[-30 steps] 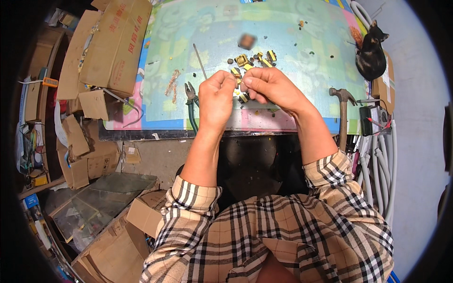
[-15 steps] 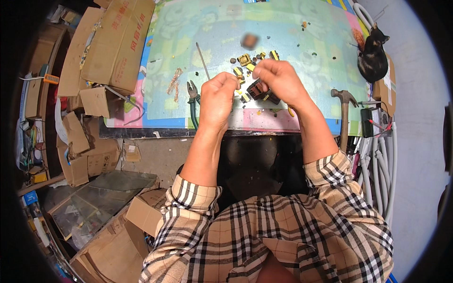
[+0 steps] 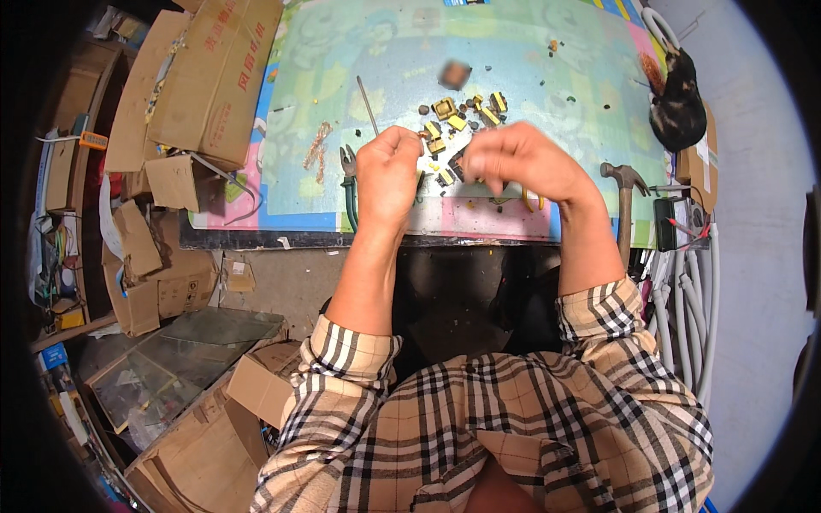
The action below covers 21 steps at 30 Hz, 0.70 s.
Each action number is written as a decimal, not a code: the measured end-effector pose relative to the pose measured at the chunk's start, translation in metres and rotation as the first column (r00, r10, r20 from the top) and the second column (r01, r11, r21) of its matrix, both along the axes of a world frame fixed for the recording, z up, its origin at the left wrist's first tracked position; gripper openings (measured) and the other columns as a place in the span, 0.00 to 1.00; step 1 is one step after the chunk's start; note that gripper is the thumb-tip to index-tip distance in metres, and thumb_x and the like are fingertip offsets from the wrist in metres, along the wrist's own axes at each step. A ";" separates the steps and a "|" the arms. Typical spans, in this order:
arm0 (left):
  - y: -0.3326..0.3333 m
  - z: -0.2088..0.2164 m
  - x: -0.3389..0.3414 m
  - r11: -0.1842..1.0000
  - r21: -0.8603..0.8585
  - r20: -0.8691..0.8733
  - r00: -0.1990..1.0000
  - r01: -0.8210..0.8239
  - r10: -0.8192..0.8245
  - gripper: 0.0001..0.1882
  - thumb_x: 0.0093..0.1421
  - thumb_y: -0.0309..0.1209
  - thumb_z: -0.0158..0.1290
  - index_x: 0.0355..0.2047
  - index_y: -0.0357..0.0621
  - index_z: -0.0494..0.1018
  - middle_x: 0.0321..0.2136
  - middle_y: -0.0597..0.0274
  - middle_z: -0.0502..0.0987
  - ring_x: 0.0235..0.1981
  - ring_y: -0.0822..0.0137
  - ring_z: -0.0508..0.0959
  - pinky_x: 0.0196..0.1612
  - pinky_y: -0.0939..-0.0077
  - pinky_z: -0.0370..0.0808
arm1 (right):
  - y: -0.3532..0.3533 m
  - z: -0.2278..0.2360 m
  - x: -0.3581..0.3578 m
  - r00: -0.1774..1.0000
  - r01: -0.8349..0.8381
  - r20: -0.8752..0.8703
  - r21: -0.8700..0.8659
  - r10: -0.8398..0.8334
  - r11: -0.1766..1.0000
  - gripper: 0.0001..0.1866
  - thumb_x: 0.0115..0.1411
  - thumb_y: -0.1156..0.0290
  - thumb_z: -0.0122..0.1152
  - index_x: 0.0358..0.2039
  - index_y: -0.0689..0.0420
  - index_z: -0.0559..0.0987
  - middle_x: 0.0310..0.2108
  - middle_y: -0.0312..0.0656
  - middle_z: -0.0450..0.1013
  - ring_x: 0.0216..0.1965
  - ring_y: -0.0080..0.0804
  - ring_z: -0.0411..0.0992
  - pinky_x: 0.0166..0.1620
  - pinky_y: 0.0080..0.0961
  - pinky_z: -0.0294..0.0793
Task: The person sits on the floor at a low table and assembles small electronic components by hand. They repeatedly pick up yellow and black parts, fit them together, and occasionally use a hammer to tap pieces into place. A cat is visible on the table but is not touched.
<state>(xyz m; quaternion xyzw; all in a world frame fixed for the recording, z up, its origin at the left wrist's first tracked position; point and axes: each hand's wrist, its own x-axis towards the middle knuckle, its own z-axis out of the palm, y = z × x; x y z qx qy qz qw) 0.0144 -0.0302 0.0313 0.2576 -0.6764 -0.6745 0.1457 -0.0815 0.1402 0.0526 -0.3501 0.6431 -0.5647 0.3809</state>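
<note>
My left hand [image 3: 386,175] is closed in a pinch above the table's near part; whatever lies between its fingertips is hidden. To its right, my right hand [image 3: 526,162] hovers with its fingers curled together and slightly blurred, and I cannot make out what they hold. Several small yellow-and-black transformer parts [image 3: 457,123] lie in a loose cluster just beyond and between the hands. A dark part [image 3: 457,167] is partly covered by my right hand. Beside my left hand are green-handled pliers [image 3: 349,184] and a thin screwdriver [image 3: 366,98].
A hammer [image 3: 626,197] lies at the table's right edge. Twisted copper wire [image 3: 319,152] rests left of the pliers. Yellow handles [image 3: 532,202] show below my right wrist. A dark cat [image 3: 678,107] sits far right; a large cardboard box [image 3: 209,81] stands at the left.
My right hand has moved right and slightly toward me, away from my left hand, and has turned. My left hand has shifted slightly left. The cat's head has turned or dipped.
</note>
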 end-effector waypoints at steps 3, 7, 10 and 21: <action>0.003 0.004 0.000 0.999 0.028 -0.003 1.000 0.024 -0.024 0.11 0.62 0.30 0.48 0.22 0.42 0.71 0.11 0.79 0.59 0.12 0.84 0.53 0.15 0.83 0.48 | -0.001 -0.007 -0.002 0.957 0.070 -0.286 0.377 0.044 0.924 0.09 0.58 0.68 0.56 0.31 0.59 0.81 0.20 0.40 0.75 0.25 0.36 0.73 0.35 0.31 0.72; 0.004 0.001 -0.001 0.997 -0.024 0.009 0.997 0.073 -0.072 0.11 0.62 0.30 0.49 0.22 0.41 0.71 0.12 0.79 0.60 0.14 0.85 0.54 0.17 0.83 0.49 | -0.002 -0.031 -0.007 0.848 0.368 -0.485 0.245 -0.216 0.897 0.11 0.58 0.67 0.54 0.36 0.56 0.82 0.29 0.49 0.76 0.35 0.48 0.74 0.42 0.35 0.72; 0.004 0.001 0.000 0.991 -0.094 0.022 0.996 0.092 -0.090 0.12 0.62 0.30 0.49 0.23 0.39 0.72 0.14 0.77 0.63 0.17 0.83 0.57 0.20 0.82 0.54 | -0.007 -0.038 -0.005 0.908 0.237 -0.362 0.026 -0.212 0.971 0.13 0.63 0.66 0.50 0.42 0.59 0.79 0.32 0.43 0.76 0.35 0.38 0.72 0.43 0.32 0.71; 0.007 -0.009 -0.003 0.962 -0.232 -0.017 0.988 0.145 -0.153 0.13 0.63 0.31 0.48 0.24 0.36 0.73 0.15 0.72 0.66 0.20 0.80 0.62 0.23 0.78 0.61 | -0.019 -0.021 0.002 0.903 0.327 0.280 0.045 -0.326 0.944 0.10 0.63 0.65 0.55 0.27 0.56 0.77 0.16 0.28 0.67 0.15 0.11 0.55 0.21 0.12 0.51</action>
